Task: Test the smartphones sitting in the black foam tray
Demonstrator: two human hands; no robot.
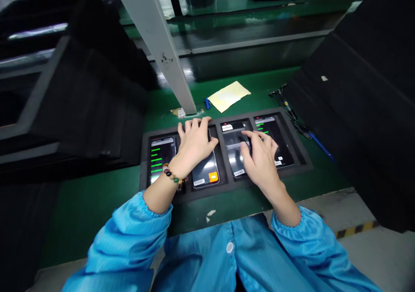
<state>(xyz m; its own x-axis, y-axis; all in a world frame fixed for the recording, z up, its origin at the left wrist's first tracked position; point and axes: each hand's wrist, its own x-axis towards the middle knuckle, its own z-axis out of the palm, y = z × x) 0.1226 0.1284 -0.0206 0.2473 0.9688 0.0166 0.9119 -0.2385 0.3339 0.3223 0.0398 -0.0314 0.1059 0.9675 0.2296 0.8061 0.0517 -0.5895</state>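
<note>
A black foam tray [227, 188] on the green table holds several phones in separate slots. My left hand [195, 142] spreads its fingers over the top of the second phone [204, 171], which has an orange sticker. Over the third phone [234, 158], my right hand [259, 153] is held with thumb and index finger apart, the index near its screen. Green bars show on the leftmost phone [160, 153] and on the rightmost phone [280, 147], which my right fingers partly cover.
Behind the tray lie a yellow paper [229, 96] and a blue cap [207, 103]. A grey post [162, 45] rises at the back. Black foam stacks [97, 97] stand left, others [366, 88] right, beside a cable [298, 127] and blue pen [320, 146].
</note>
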